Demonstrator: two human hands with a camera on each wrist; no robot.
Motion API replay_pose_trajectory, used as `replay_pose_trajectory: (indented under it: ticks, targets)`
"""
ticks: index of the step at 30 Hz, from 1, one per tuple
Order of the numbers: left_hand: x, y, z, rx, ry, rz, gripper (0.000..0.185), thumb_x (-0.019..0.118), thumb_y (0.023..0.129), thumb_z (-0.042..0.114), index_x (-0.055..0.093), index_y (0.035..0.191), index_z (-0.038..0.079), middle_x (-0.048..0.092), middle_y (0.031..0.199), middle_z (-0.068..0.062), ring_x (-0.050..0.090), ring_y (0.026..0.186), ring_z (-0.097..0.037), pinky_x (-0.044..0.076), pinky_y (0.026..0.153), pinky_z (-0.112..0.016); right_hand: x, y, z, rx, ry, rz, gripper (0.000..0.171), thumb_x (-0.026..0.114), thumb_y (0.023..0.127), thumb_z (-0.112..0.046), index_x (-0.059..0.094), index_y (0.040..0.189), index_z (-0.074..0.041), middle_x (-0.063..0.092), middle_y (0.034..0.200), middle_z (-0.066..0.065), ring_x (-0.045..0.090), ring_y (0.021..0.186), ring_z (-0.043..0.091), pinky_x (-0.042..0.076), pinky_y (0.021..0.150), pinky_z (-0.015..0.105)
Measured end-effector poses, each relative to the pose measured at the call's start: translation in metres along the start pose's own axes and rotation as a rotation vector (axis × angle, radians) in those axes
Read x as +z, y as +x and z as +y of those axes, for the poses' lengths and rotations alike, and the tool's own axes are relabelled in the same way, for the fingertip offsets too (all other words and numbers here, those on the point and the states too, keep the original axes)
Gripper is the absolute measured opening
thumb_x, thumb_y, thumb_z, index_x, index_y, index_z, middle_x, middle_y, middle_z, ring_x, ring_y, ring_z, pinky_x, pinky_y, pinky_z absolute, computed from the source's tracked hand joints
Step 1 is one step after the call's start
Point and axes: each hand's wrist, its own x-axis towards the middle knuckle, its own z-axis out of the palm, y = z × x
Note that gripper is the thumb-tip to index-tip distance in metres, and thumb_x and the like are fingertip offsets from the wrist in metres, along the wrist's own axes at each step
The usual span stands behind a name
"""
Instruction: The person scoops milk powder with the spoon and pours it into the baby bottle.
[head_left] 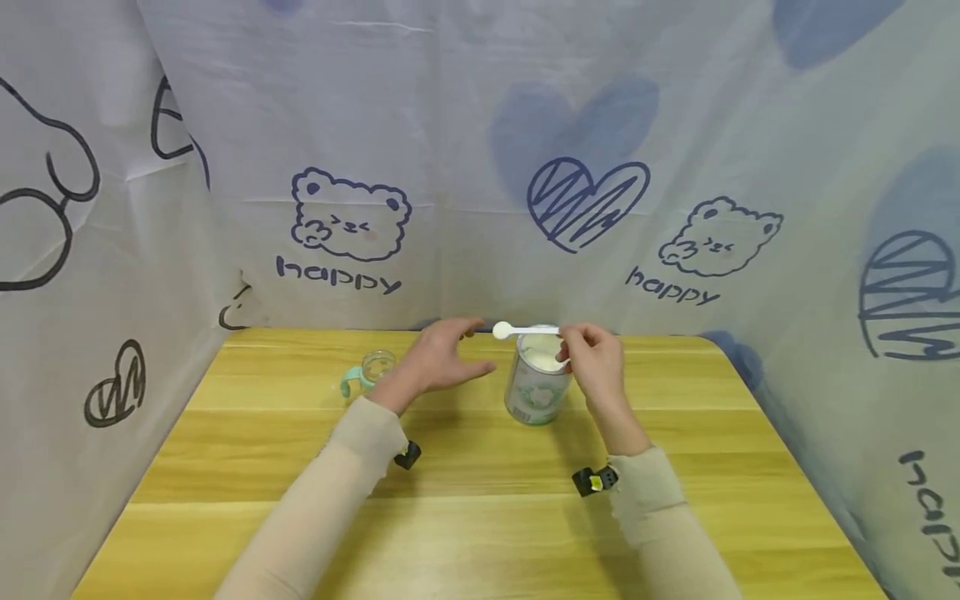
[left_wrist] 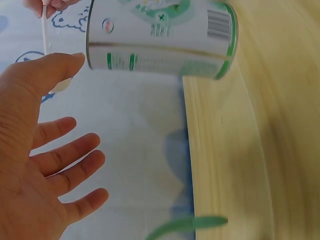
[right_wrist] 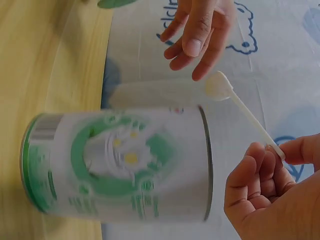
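My right hand (head_left: 596,358) pinches the end of a white measuring scoop (head_left: 528,331) between thumb and fingers. The scoop lies level above the open milk powder can (head_left: 536,392), its bowl pointing left and filled with pale powder. Pale powder also shows inside the can, which stands upright and has a white and green label. My left hand (head_left: 442,358) is raised left of the can, fingers apart and holding nothing. In the right wrist view its fingertips (right_wrist: 192,47) are close to the scoop's bowl (right_wrist: 218,86).
Behind my left wrist stands a clear baby bottle (head_left: 378,363) without a lid, with a green handle (head_left: 349,382); my forearm hides part of it. The wooden table (head_left: 480,533) ends at a printed cloth backdrop (head_left: 465,167) just behind the can.
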Motion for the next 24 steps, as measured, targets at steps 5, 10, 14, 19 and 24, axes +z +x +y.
replay_pose_trajectory:
  ticks: [5, 10, 14, 19, 24]
  targets:
    - [-0.011, -0.012, -0.01, -0.027, 0.022, 0.029, 0.077, 0.08, 0.09, 0.049, 0.054, 0.153, 0.013, 0.062, 0.149, -0.012, 0.057, 0.137, -0.034, 0.044, 0.118, -0.057, 0.017, -0.004, -0.004, 0.002, 0.018, -0.048, 0.022, 0.064, 0.1, -0.017, 0.071, 0.093, 0.002, 0.061, 0.069, -0.003, 0.062, 0.06, 0.01, 0.054, 0.054, 0.023]
    - [-0.02, -0.024, -0.02, -0.032, 0.027, 0.047, 0.078, 0.08, 0.089, 0.052, 0.054, 0.152, 0.013, 0.058, 0.155, -0.009, 0.052, 0.144, -0.035, 0.038, 0.123, -0.06, 0.033, -0.007, -0.005, -0.006, 0.062, -0.094, 0.025, 0.064, 0.101, -0.016, 0.071, 0.097, 0.008, 0.062, 0.07, -0.001, 0.062, 0.06, 0.011, 0.053, 0.053, 0.021]
    - [-0.028, -0.035, -0.029, -0.041, 0.025, 0.071, 0.078, 0.082, 0.088, 0.05, 0.055, 0.152, 0.013, 0.059, 0.153, -0.009, 0.053, 0.143, -0.034, 0.04, 0.122, -0.058, 0.045, -0.01, -0.007, -0.017, 0.096, -0.123, 0.021, 0.065, 0.1, -0.016, 0.072, 0.092, 0.002, 0.064, 0.071, 0.001, 0.062, 0.06, 0.011, 0.053, 0.053, 0.022]
    - [-0.038, -0.049, -0.042, -0.072, 0.025, 0.068, 0.083, 0.082, 0.088, 0.052, 0.051, 0.155, 0.013, 0.057, 0.156, -0.01, 0.057, 0.138, -0.034, 0.042, 0.121, -0.056, 0.059, -0.013, -0.008, -0.017, 0.101, -0.153, 0.019, 0.065, 0.1, -0.016, 0.071, 0.089, -0.003, 0.062, 0.073, 0.001, 0.063, 0.061, 0.011, 0.054, 0.055, 0.023]
    - [-0.046, -0.066, -0.054, -0.117, 0.018, 0.057, 0.087, 0.08, 0.089, 0.056, 0.047, 0.158, 0.014, 0.053, 0.159, -0.012, 0.061, 0.132, -0.035, 0.042, 0.121, -0.057, 0.073, -0.017, -0.011, -0.026, 0.099, -0.19, 0.019, 0.065, 0.1, -0.016, 0.072, 0.093, -0.001, 0.063, 0.074, 0.004, 0.063, 0.062, 0.012, 0.054, 0.055, 0.022]
